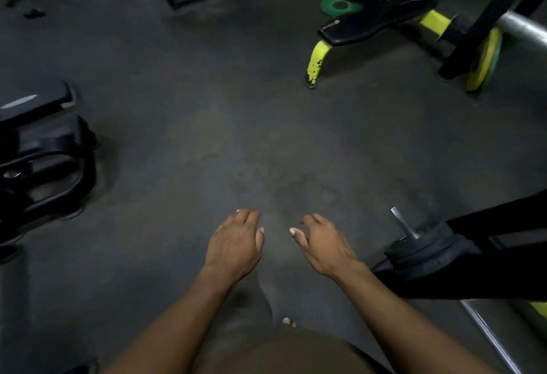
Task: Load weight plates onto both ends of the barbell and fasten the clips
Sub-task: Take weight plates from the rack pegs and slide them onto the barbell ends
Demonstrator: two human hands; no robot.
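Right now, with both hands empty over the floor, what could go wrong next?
1. The barbell sleeve pokes out past the black plates with no clip visible; they might slide off.
2. That steel tip sits close to the right hand and could jab it.
3. Green plates lie on the dim floor by the bench leg; easy to trip on.

Single head view, facing forward-down, floor (pixel 236 125) near below.

Location: a gym. Indicators: dark rubber floor (pixel 207 107); padded bench (pixel 376 23) on a yellow-and-black frame (pixel 316 58); green plates (pixel 340 5) lying beside it; yellow-green plate (pixel 485 60) leaning on a black upright; black plates (pixel 426 251) stacked on a steel peg (pixel 404 222); black machine (pixel 44 148) at left.
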